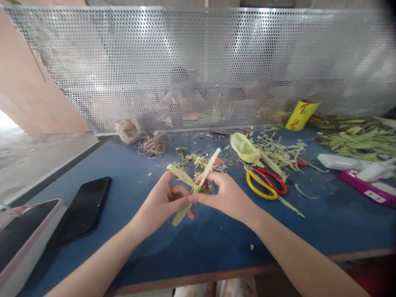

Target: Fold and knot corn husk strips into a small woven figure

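A pale green strip of leaf or husk (209,167) is knotted into a small bunch, its ends sticking up and one tail hanging below. My left hand (167,196) pinches the bunch from the left, thumb near the knot. From the right, my right hand (224,194) grips the same bunch between thumb and fingers; both thumb tips meet just under the knot. Right of my hands lie scissors (262,194) with one yellow and one red handle. Behind them rests a hollow green husk (244,147). Small green sprigs (194,159) lie just beyond my fingers.
Two phones, one black (88,206), lie at the left. A stone-like lump (127,131) and tangled twine (153,145) sit farther back. Shredded strips (278,152), a yellow roll (301,115), a purple glue gun (365,187) and leaves (361,140) are at the right. A perforated metal screen (198,49) borders the table.
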`<action>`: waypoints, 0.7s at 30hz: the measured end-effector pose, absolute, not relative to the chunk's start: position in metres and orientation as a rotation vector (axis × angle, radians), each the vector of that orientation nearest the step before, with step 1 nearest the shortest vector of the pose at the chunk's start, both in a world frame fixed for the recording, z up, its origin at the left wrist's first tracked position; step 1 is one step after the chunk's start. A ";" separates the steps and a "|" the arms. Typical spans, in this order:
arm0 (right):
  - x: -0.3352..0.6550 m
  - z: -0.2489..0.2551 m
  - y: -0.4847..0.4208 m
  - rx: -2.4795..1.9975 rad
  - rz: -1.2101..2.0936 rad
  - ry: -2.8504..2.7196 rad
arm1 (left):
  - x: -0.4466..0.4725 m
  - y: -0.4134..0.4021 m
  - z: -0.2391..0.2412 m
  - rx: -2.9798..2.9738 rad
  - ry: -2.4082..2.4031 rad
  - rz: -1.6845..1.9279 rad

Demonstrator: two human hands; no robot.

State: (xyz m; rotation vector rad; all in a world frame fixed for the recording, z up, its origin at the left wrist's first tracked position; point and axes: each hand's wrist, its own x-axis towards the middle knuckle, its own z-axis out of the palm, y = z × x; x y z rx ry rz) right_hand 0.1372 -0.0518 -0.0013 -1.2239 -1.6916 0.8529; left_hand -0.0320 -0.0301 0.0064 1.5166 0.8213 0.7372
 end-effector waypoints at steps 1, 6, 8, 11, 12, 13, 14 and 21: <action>0.137 -0.001 -0.052 -1.223 0.861 -1.693 | -0.032 -0.031 0.007 1.516 0.837 0.738; 0.134 -0.004 -0.051 -1.178 0.864 -1.605 | -0.031 -0.032 0.007 1.493 0.821 0.740; 0.133 -0.005 -0.050 -1.165 0.859 -1.571 | -0.031 -0.032 0.007 1.478 0.794 0.722; 0.133 -0.006 -0.048 -1.143 0.841 -1.549 | -0.032 -0.033 0.007 1.450 0.765 0.717; 0.134 -0.006 -0.047 -1.127 0.843 -1.551 | -0.032 -0.033 0.007 1.442 0.767 0.727; 0.135 -0.006 -0.046 -1.106 0.852 -1.557 | -0.032 -0.034 0.008 1.436 0.772 0.740; 0.137 -0.006 -0.045 -1.080 0.859 -1.562 | -0.032 -0.034 0.008 1.432 0.779 0.751; 0.143 -0.004 -0.040 -1.063 0.768 -1.528 | -0.029 -0.036 0.007 1.393 0.751 0.784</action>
